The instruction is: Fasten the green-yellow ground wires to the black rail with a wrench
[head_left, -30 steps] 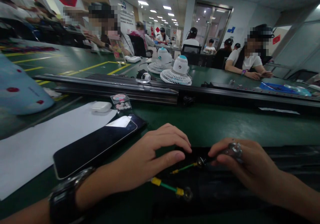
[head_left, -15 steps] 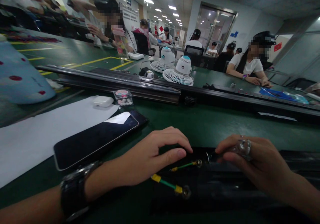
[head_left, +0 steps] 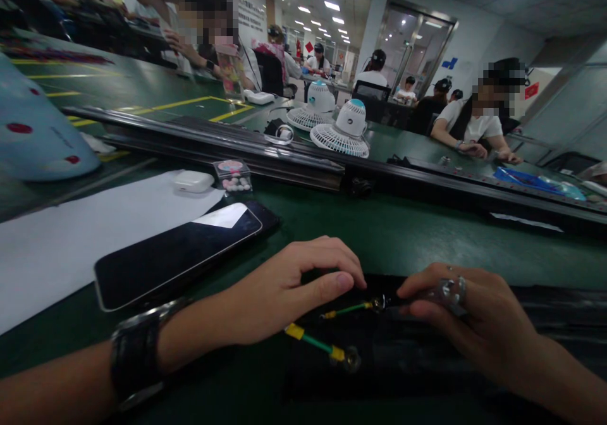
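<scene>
Right hand: the right hand [head_left: 467, 324] is curled, thumb and forefinger pinched shut on a small dark tool [head_left: 393, 300] whose shape is mostly hidden by the fingers; a chunky silver ring [head_left: 449, 291] sits on one finger.
Tool tip: it meets the metal ring terminal at the near end of a short green wire with yellow sleeves [head_left: 348, 310], which lies on the black strip.
Left hand: the left hand [head_left: 284, 289] arches over the black part, fingertips pressing down on it and thumb stretched toward the wire's far end; it grips nothing that can be seen, and whether it pins the wire itself cannot be told.
Wrist: a dark wristwatch with a metal case [head_left: 137, 355] is on the left forearm.
Second wire: another green wire with yellow sleeves and a ring terminal [head_left: 322, 347] lies loose just below the left thumb, apart from both hands.
Support: both wires rest on a long black flat strip [head_left: 545, 324] along the near edge of the dark green bench [head_left: 403, 235].
Left of the hands: a black smartphone lying face up [head_left: 177, 255], partly on a white paper sheet [head_left: 71, 235]; a white earbud case [head_left: 192, 181] and a small clear box of pink and white pieces [head_left: 232, 175] beyond.
Farther back: a black conveyor rail [head_left: 284, 159], two small white desk fans [head_left: 341, 131], and seated people across the bench.
</scene>
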{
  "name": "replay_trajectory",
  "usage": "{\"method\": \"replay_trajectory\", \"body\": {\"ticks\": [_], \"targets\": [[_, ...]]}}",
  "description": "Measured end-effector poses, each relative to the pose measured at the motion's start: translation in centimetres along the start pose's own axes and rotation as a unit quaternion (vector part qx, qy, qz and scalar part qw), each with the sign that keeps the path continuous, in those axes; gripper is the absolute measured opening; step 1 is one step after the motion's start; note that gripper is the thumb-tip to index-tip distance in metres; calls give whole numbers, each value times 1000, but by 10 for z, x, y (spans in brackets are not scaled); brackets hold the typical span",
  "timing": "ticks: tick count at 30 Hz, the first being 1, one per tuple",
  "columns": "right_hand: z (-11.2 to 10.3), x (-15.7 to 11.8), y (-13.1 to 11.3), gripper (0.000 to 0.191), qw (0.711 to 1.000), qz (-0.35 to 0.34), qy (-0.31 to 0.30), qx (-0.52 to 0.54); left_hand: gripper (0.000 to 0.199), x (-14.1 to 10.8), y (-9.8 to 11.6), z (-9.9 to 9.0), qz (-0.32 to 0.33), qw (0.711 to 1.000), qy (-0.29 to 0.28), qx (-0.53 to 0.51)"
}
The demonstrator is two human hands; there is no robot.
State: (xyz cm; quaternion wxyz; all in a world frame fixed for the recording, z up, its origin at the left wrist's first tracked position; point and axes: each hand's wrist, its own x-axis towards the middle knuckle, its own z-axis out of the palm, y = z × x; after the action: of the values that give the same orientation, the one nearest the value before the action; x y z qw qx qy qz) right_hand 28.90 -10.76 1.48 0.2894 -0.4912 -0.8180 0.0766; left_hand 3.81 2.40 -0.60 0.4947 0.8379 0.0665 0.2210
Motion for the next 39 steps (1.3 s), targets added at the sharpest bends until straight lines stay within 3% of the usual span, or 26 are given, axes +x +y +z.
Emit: {"method": "replay_trajectory", "body": {"ticks": [5,8,12,16,28,32,37,39], "targets": [[-9,1,3,11,995,-76,-66,-27,27,-1,1,-1,-11,999,-2,-31],[-16,-1,6,12,992,-80,-95,-33,29,-2,0,-1,-36,997,7,-68],[-17,-3,6,9,999,-27,-22,-9,29,-2,-4,1,-65,993,22,-101],[-9,-3,3,12,1000,16,5,-8,30,-3,-5,3,-72,993,21,-86],[3,-1,-7,13,997,18,67,-41,28,-2,-5,4,-45,998,2,-46],[3,-2,-2,10,999,-14,32,-35,29,-3,-6,5,-44,998,3,-47],[-5,-3,6,9,988,-130,-69,-50,29,-2,-5,5,-43,998,2,-50],[-8,-3,6,7,987,-140,-68,-44,29,-1,-5,4,-46,998,2,-49]]}}
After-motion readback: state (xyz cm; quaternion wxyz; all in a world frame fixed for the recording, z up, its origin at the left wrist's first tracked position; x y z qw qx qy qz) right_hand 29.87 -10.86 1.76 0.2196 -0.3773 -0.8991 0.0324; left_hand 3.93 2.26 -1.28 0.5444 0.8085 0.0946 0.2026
